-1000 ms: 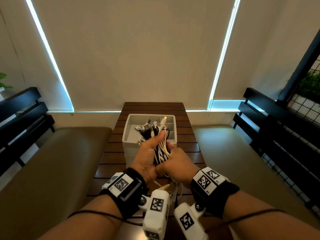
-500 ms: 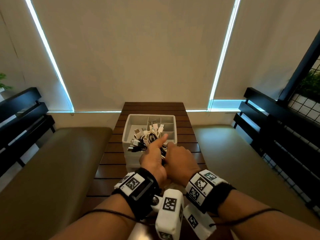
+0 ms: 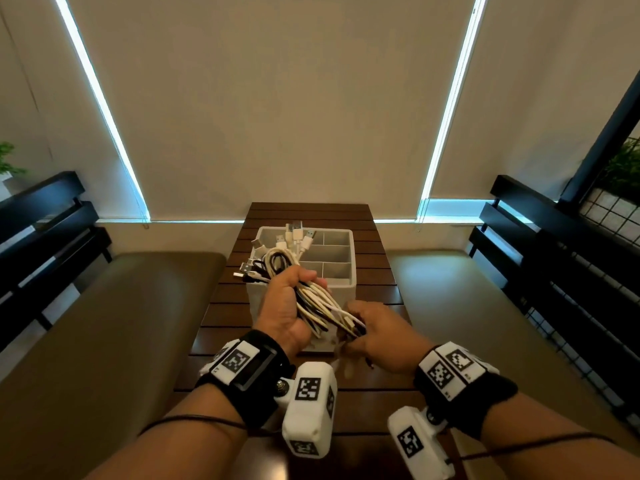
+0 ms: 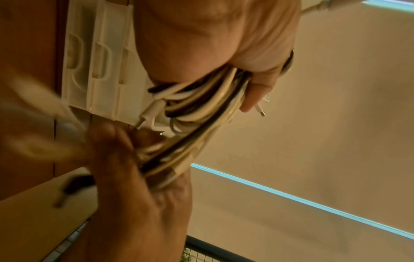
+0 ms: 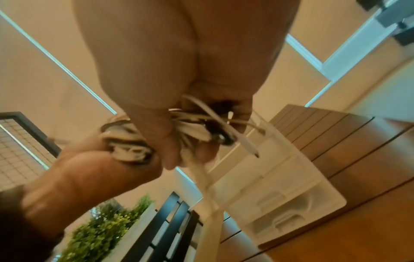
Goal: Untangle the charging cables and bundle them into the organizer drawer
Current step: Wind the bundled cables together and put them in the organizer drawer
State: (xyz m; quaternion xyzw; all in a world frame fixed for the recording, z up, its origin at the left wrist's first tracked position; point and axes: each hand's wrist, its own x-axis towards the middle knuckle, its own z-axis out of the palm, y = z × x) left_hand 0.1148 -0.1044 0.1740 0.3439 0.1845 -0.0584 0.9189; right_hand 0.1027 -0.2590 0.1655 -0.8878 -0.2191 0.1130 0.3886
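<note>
A bundle of white and black charging cables point(image 3: 313, 303) stretches between my two hands just above and in front of the white organizer drawer point(image 3: 341, 287). My left hand point(image 3: 289, 306) grips the bundle's middle, its fingers curled round the cables point(image 4: 201, 106). Plug ends point(image 3: 294, 237) fan out past it over the drawer's far left compartments. My right hand point(image 3: 367, 332) grips the near end of the bundle point(image 5: 192, 131), lower and to the right. One loose white plug end point(image 5: 248, 147) sticks out from the right fist.
The organizer stands on a narrow dark slatted wooden table point(image 3: 311, 211), its right compartments showing dividers. Olive bench cushions point(image 3: 114, 327) flank the table on both sides, with black slatted backrests point(image 3: 540, 230) behind. Closed blinds fill the wall ahead.
The hands have drawn apart: the right hand slid down and right along the cables, stretching the bundle. The left hand closed fully round it and lifted it, where a finger pointed before.
</note>
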